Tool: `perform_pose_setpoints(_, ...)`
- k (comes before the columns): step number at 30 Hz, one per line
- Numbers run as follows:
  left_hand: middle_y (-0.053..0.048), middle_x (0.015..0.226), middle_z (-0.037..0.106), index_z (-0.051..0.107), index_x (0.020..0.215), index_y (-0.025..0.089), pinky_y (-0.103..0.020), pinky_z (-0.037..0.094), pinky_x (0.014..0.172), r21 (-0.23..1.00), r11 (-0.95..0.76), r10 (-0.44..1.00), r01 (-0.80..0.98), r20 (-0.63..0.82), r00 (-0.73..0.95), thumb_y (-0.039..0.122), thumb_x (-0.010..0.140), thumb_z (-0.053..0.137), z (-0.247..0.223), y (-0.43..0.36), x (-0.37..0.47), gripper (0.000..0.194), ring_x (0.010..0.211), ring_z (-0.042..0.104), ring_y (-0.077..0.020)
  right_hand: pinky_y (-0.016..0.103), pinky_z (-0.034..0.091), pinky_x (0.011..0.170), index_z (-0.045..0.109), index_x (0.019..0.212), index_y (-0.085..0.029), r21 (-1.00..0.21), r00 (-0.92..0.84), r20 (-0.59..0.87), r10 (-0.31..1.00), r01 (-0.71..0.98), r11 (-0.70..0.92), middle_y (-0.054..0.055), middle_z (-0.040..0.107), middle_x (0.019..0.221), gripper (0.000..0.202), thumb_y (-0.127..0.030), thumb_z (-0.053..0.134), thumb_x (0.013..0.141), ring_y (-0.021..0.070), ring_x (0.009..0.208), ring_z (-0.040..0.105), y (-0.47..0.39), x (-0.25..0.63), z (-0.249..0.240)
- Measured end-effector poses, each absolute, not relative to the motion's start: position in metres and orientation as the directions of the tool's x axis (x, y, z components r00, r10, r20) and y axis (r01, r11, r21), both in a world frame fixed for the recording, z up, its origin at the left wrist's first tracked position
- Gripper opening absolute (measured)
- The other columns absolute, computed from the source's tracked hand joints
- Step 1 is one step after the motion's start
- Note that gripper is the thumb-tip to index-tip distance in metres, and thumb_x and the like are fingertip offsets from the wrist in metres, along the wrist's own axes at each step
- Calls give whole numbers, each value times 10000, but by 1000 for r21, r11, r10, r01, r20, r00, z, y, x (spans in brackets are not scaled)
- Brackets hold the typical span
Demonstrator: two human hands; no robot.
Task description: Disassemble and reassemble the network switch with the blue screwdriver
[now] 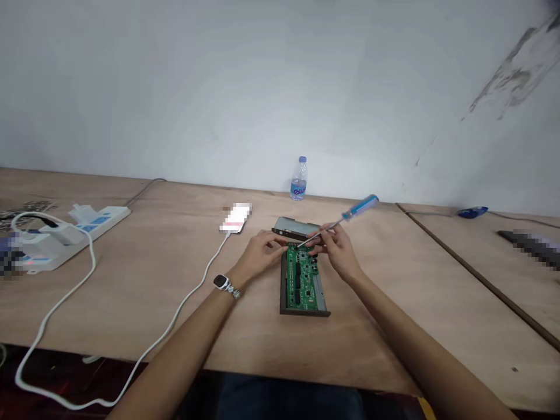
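Observation:
A green circuit board (301, 277) lies in a dark-edged metal tray (305, 312) on the table. My left hand (261, 255) is at the board's far left corner, with thumb and forefinger closed against its edge. Between the fingers of my right hand (339, 254) is a screwdriver (361, 206) with a translucent blue handle. Its shaft slants down to the left, and the tip is at the far end of the board. Whether the tip touches a screw is too small to make out. Just beyond the board sits a flat metal cover (295, 227), partly hidden by my right fingers.
A water bottle (299, 181) stands near the wall. Left of centre lies a lit phone (236, 218) on a white cable (186, 303) running to a power strip (105, 219). On the right are a blue object (472, 212) and a seam (476, 274) in the tabletop.

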State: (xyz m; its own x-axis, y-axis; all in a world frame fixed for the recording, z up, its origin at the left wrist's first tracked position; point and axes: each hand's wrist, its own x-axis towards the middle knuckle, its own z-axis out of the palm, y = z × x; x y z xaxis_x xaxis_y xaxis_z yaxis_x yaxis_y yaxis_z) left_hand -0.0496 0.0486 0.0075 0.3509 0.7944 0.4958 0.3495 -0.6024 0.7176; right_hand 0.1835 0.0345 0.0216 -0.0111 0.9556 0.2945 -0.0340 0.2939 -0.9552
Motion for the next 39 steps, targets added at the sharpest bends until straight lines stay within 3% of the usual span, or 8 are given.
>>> perform_pose_setpoints(4, -69, 1057, 733, 765, 994, 225, -321, 524, 803, 742, -588, 798, 323, 466, 383, 364, 834, 764, 6, 47, -46, 212, 1007, 635, -227, 409, 643, 734, 458, 958, -259, -948, 91, 200, 976, -234, 216, 61, 765, 946, 399, -527, 720, 823, 235, 807, 766, 17, 189, -1)
perform_pose_setpoints(11, -67, 972, 724, 775, 957, 194, -299, 519, 753, 722, -600, 794, 346, 481, 372, 332, 819, 785, 1, 47, -39, 195, 882, 638, -195, 315, 627, 713, 514, 918, -239, -871, 156, 77, 985, -470, 143, 63, 791, 904, 361, -350, 814, 751, 219, 794, 772, 13, 179, -9)
perform_pose_setpoints(20, -55, 890, 739, 783, 903, 193, -309, 505, 788, 727, -610, 785, 316, 499, 368, 284, 894, 701, 0, 46, -37, 123, 843, 667, -191, 311, 637, 718, 555, 894, -220, -849, 118, 59, 991, -516, 112, 75, 789, 934, 299, -315, 813, 777, 219, 808, 776, 9, 174, -14)
perform_pose_setpoints(23, -54, 920, 747, 780, 906, 196, -306, 508, 814, 753, -600, 792, 269, 513, 331, 292, 896, 699, 0, 43, -36, 126, 875, 676, -192, 256, 617, 583, 571, 888, -212, -863, 119, 17, 993, -499, 75, 77, 784, 976, 315, -343, 831, 769, 201, 757, 769, 8, 174, -11)
perform_pose_setpoints(27, -67, 956, 755, 781, 915, 187, -305, 517, 816, 823, -540, 835, 176, 496, 239, 334, 899, 697, 1, 40, -32, 170, 903, 682, -200, 189, 485, 377, 611, 852, -184, -875, 130, -32, 991, -482, 35, 76, 782, 995, 355, -389, 870, 720, 130, 539, 689, 7, 174, -7)
perform_pose_setpoints(31, -85, 984, 756, 786, 973, 181, -317, 521, 827, 867, -490, 866, 92, 471, 170, 370, 902, 690, 2, 38, -25, 223, 927, 682, -211, 170, 446, 367, 665, 833, -154, -862, 126, -74, 989, -507, 0, 82, 785, 968, 329, -390, 867, 724, 88, 491, 632, 8, 176, -7)
perform_pose_setpoints(39, -101, 1028, 757, 795, 1007, 183, -351, 525, 904, 881, -471, 859, -36, 468, 210, 347, 903, 687, 2, 35, -19, 223, 978, 685, -225, 162, 440, 386, 660, 792, -158, -841, 117, -147, 982, -537, -61, 70, 786, 847, 319, -378, 877, 714, 77, 477, 585, 12, 180, -7)
